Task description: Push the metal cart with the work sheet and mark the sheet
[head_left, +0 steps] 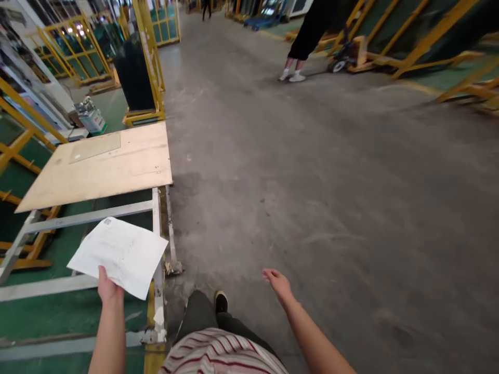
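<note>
My left hand (110,288) is closed on the near edge of a white sheet of paper (120,254), with the thumb on top. Faint print and a small dark mark near one corner show on the sheet, but I cannot read them. The paper is above a grey metal frame (91,215), which carries a plywood board (117,174) at its far end. Out over the concrete floor, my right hand (278,283) hangs in the air with its fingers curled together and nothing visible in them.
Yellow racks (150,62) stand at the left with dark panels. On the plywood lies a thin flat sheet (95,148). A person in dark clothes (306,36) leans near a pallet jack (339,65) at the upper right. Concrete floor (312,182) stretches ahead.
</note>
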The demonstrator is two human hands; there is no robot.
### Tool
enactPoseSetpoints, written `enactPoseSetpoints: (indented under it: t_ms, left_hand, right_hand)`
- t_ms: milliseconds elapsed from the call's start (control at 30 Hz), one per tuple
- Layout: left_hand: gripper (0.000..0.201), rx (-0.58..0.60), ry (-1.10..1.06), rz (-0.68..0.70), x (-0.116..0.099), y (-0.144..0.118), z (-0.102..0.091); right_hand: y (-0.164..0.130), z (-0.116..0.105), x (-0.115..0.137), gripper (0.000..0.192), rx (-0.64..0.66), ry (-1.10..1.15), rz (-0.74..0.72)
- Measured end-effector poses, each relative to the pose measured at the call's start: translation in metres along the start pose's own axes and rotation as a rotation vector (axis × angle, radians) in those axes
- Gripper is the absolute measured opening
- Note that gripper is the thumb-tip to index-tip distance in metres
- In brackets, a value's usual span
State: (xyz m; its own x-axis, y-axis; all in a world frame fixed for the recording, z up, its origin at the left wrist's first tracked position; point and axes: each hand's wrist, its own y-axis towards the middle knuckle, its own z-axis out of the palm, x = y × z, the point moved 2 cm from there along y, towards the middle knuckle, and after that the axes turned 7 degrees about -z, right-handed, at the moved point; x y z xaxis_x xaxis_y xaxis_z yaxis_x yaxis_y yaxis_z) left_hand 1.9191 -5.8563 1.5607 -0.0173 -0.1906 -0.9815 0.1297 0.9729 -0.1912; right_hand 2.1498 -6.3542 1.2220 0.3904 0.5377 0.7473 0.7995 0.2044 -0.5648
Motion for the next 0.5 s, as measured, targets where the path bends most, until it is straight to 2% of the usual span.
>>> enactPoseSetpoints:
  t_ms: [100,233,300,367,433,500]
  left_hand:
    - [0.081,0.020,0.014,-0.007,-0.004,-0.007,0.037]
    - [0.085,0.076,0.048,-0.017,0.002,0.021,0.083]
    - [0.085,0.069,0.049,-0.019,0.006,0.049,0.116]
    - [0.082,0.040,0.007,-0.034,0.009,0.088,0.158]
    - [0.080,0.039,-0.038,-0.054,0.010,0.134,0.208]
    - [0.078,0.054,0.074,-0.031,0.008,0.185,0.261]
  right_hand:
    - [0.058,0.011,0.067,0.049,0.027,0.311,-0.028]
    - [0.146,0.062,0.175,0.056,0.163,0.397,-0.151]
    - [0.193,0.096,0.233,0.053,0.236,0.422,-0.212]
    - [0.238,0.129,0.293,0.047,0.299,0.448,-0.284]
    - [0.279,0.159,0.351,0.039,0.337,0.433,-0.357]
    - [0.315,0.184,0.405,0.034,0.361,0.367,-0.396]
